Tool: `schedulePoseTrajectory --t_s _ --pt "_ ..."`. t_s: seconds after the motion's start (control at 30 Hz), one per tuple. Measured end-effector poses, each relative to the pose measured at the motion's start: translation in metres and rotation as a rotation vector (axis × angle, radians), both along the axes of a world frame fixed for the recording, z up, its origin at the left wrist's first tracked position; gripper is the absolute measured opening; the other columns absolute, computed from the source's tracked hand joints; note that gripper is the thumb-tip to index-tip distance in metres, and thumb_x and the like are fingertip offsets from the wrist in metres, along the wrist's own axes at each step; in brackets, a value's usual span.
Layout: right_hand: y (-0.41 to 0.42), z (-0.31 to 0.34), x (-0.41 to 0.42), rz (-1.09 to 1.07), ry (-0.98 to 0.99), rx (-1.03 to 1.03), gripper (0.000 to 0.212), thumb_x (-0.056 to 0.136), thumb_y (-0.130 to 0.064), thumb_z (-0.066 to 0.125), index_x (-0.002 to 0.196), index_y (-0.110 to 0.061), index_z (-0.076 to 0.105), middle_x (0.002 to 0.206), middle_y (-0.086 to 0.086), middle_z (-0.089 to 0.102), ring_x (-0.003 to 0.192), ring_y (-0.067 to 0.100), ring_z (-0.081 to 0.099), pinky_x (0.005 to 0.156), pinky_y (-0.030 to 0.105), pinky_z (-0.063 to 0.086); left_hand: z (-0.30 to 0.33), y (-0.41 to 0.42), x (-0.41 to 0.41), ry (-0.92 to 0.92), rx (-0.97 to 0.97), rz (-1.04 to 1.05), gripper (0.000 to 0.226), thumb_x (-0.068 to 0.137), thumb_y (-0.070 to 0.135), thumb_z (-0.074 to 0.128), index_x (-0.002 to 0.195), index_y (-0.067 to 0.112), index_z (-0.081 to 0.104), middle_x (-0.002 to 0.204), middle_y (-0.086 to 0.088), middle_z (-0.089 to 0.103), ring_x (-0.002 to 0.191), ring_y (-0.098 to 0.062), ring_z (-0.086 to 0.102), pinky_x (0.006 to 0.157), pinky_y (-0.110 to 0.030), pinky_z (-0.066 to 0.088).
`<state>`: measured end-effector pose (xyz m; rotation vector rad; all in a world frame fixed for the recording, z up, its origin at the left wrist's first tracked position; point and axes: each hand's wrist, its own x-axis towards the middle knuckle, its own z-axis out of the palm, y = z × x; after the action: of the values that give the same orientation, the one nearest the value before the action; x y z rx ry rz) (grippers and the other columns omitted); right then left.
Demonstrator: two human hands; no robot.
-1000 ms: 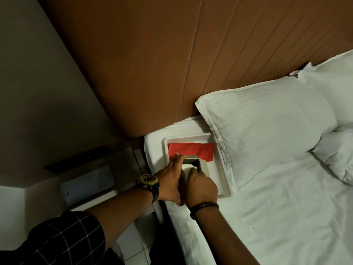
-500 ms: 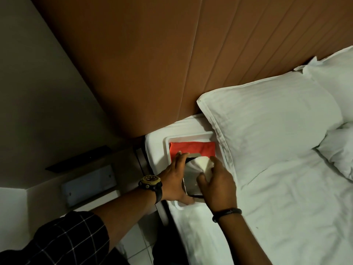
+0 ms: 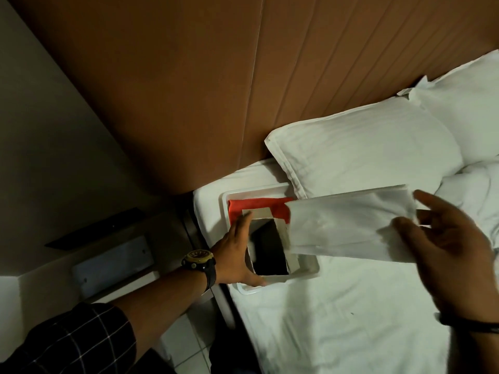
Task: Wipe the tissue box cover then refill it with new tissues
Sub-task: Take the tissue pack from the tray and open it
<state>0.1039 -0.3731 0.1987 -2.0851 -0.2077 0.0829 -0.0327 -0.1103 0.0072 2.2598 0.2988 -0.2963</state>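
The tissue box cover lies in a white tray at the bed's left corner, its dark rectangular opening facing up. My left hand rests against the cover's left side, fingers extended along it. My right hand holds a white sheet of tissue stretched in the air over the tray's right part, thumb under its lower right edge and fingers spread behind it. A red cloth lies in the tray's far end, partly under the cover.
A large white pillow lies just right of the tray against the brown headboard. More pillows sit at far right. White bedsheet fills the lower right. A bedside shelf and tiled floor are at left.
My right hand has pulled the white tissue out of the cover's opening and carried it up and to the right. The opening now shows dark. My left hand stayed on the cover.
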Motion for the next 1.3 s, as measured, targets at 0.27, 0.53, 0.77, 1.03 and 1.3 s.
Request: schedulePoseTrajectory --t_s 0.27,0.53,0.77,1.03,1.3 --pt "-0.016 -0.041 -0.002 0.306 0.064 -0.635 0.052 0.080 -0.012 0.073 0.128 -0.022 0.056 0.097 0.010 0.072 0.079 0.027 0.068 0.067 0.033 0.051 0.000 -0.001 -0.002 -0.007 -0.019 0.032 0.156 0.033 0.085 0.072 0.140 0.045 -0.034 0.152 0.025 -0.031 0.148 -0.012 -0.011 0.119 -0.040 0.018" --pt "0.035 -0.127 -0.052 0.612 0.355 -0.883 0.041 0.092 -0.014 0.052 0.132 -0.018 0.048 0.122 0.010 0.062 0.111 0.027 0.059 0.093 0.030 0.046 0.005 0.002 -0.004 0.001 -0.027 0.010 0.158 0.033 0.081 0.076 0.138 0.047 -0.035 0.153 0.020 -0.032 0.146 -0.012 -0.013 0.116 -0.037 0.020" --pt "0.055 -0.138 -0.054 0.623 0.365 -0.672 0.053 0.090 -0.014 0.060 0.140 -0.014 0.043 0.117 0.013 0.065 0.107 0.030 0.060 0.093 0.034 0.048 0.007 0.004 -0.010 0.038 0.080 -0.078 0.166 0.032 0.069 0.086 0.131 0.044 -0.045 0.156 0.002 -0.033 0.147 -0.029 -0.007 0.113 -0.042 0.023" --pt "0.052 -0.130 -0.054 0.573 0.284 -0.502 0.057 0.087 -0.009 0.062 0.140 -0.018 0.043 0.110 0.002 0.065 0.099 0.023 0.062 0.084 0.018 0.044 0.013 -0.003 -0.015 -0.100 0.041 0.040 0.158 0.042 0.060 0.090 0.137 0.049 -0.036 0.161 -0.003 -0.017 0.149 -0.030 0.003 0.113 -0.044 0.028" --pt "0.051 -0.124 -0.057 0.540 0.205 -0.438 0.059 0.084 -0.006 0.063 0.139 -0.019 0.046 0.096 -0.008 0.059 0.092 0.019 0.062 0.078 0.016 0.041 0.017 -0.007 -0.008 -0.115 -0.114 0.249 0.153 0.042 0.073 0.079 0.144 0.041 -0.030 0.162 0.009 -0.002 0.148 -0.023 0.011 0.116 -0.043 0.025"
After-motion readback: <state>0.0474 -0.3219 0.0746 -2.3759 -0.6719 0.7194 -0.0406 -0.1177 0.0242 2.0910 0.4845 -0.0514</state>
